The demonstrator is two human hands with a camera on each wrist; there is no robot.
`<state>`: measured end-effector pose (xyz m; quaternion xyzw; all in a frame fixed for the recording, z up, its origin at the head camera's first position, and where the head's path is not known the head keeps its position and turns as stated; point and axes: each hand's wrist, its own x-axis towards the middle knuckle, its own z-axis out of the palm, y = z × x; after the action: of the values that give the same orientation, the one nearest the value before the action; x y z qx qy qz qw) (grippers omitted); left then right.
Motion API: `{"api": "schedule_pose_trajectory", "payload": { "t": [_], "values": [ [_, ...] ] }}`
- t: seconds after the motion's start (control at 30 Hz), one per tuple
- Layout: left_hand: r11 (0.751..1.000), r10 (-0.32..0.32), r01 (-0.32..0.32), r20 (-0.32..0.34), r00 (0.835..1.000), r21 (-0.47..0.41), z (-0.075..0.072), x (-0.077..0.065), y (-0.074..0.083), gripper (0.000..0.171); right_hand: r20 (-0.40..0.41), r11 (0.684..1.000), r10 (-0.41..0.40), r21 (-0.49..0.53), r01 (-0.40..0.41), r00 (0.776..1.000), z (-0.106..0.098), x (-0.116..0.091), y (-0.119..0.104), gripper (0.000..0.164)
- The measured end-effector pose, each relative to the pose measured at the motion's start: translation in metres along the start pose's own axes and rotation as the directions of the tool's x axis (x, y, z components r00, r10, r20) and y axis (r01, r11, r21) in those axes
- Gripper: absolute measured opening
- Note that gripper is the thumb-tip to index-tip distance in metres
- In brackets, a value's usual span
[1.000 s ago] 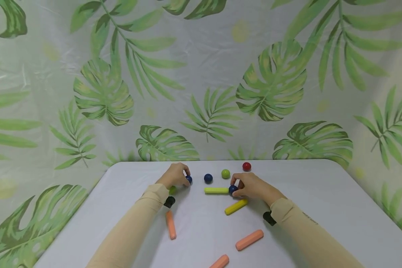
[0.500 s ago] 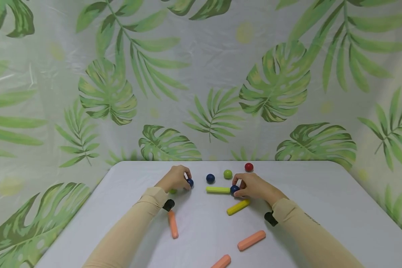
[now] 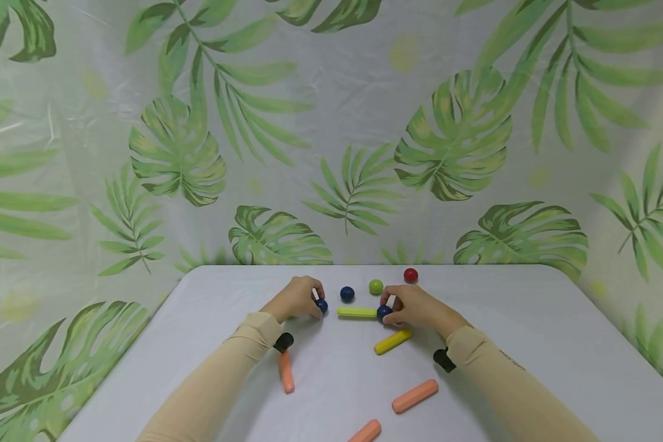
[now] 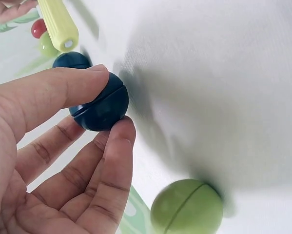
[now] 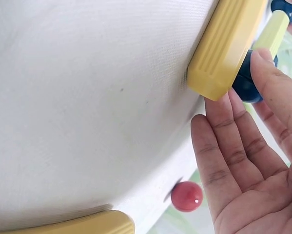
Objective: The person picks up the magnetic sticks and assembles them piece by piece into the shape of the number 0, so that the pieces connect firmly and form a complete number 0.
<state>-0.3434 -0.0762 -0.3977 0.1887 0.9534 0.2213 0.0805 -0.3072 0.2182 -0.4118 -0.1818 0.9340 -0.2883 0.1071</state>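
Note:
My left hand (image 3: 297, 298) pinches a dark blue ball (image 4: 102, 109) between thumb and fingertips. Just left of a ribbed light yellow-green stick (image 3: 356, 313), that ball stands slightly apart from it in the head view. At the stick's right end, the right hand (image 3: 417, 307) holds another dark blue ball (image 3: 384, 314) with thumb and fingers; ball and stick touch. In the right wrist view a yellow stick (image 5: 223, 51) partly covers this ball. A green ball (image 4: 187, 207) lies near my left hand, mostly hidden from the head view.
Behind the light stick are a blue ball (image 3: 347, 294), a green ball (image 3: 376, 286) and a red ball (image 3: 410, 275). Orange sticks lie nearer on the white table, one (image 3: 286, 372) by the left forearm, another (image 3: 415, 396) right of centre. A second yellow piece (image 5: 87, 224) shows in the right wrist view.
The left hand has moved right with its blue ball, closer to the light stick's left end. My right hand has shifted slightly left over the last half second, with its ball and the stick.

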Motion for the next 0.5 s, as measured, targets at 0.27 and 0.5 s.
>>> {"api": "schedule_pose_trajectory", "payload": {
  "t": [0.27,0.5],
  "values": [
    [0.999,0.027,-0.027,0.005,1.000,-0.024,0.0041,-0.0039,0.0042,0.027,0.000,1.000,0.027,-0.003,-0.027,1.000,0.0010,0.0035,-0.0019,0.026],
    [0.999,0.037,-0.037,0.007,0.999,-0.010,0.0062,-0.0042,0.0072,0.027,0.006,1.000,0.017,-0.009,-0.017,1.000,0.0024,0.0052,-0.0021,0.027]
  ]
}}
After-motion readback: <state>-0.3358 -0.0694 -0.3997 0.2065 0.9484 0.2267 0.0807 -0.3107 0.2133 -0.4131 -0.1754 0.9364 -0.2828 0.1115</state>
